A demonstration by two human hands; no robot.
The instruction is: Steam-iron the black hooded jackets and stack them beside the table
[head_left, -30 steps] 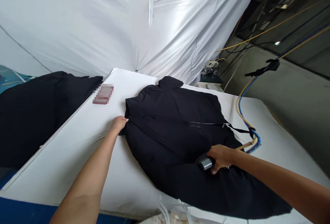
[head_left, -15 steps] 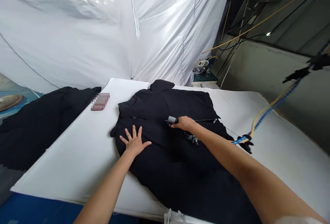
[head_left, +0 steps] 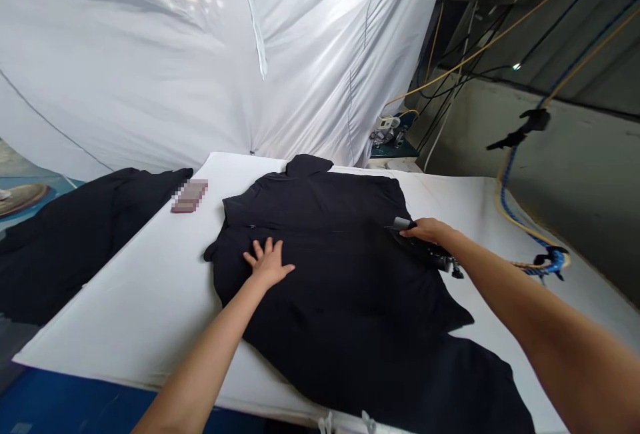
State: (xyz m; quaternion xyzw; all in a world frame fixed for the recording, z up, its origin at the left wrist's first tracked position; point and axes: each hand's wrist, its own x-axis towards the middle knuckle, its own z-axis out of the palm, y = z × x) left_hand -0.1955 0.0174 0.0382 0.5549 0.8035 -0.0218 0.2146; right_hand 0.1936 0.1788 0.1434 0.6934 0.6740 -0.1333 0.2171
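A white sheet [head_left: 175,87] hangs across 12 o'clock, behind the white surface [head_left: 140,307]. The black jacket [head_left: 320,281] lies spread on that surface, from the middle down to 5 o'clock. Another dark cloth [head_left: 75,247] lies at 9 o'clock, by the surface's edge. At 4 o'clock, blue and yellow cords [head_left: 557,261] loop down near the right arm. The left hand [head_left: 267,266] rests palm down on the jacket towards 8 o'clock, its fingers splayed and grasping nothing. The right hand [head_left: 431,229], between 3 and 4 o'clock, has its fingers wrapped around the handle of an iron [head_left: 401,224] over the jacket. Whether the iron's base touches the cloth, I cannot tell. At 10 o'clock sits a small reddish block [head_left: 190,197], its surface blurred.

If the iron is hot, lingering in one spot could scorch or shine the cloth. Loose folds could be pressed into creases, the cords could drag the jacket or snag, and a stroke towards the left hand could burn its fingers.
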